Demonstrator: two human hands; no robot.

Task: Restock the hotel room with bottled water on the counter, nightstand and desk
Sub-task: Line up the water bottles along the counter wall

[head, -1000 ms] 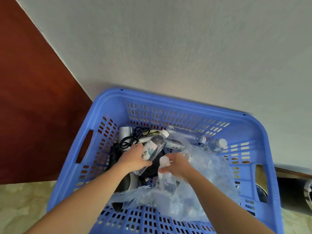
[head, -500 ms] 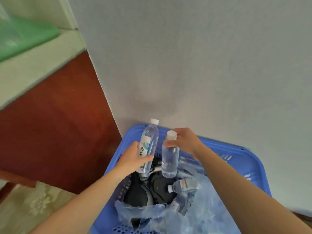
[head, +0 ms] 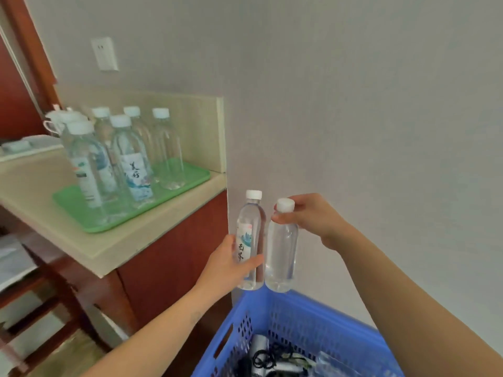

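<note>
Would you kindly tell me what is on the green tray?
Upright white-capped water bottles stand on the green tray; the front ones cover those behind, so their exact number cannot be seen.

Clear glossy plastic bottles, perforated plastic basket, matt wall.

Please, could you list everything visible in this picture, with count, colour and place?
labelled bottle: one, clear, white cap, above the basket
plain bottle: one, clear, white cap, beside it
tray bottles: at least six, clear, white caps, upright on tray
tray: one, green, on the counter
counter: one, beige, left
socket: one, white, wall above counter
basket: one, blue, bottom right
cable: one, black, inside basket
left hand: one, grips labelled bottle's body
right hand: one, pinches plain bottle's neck
</note>
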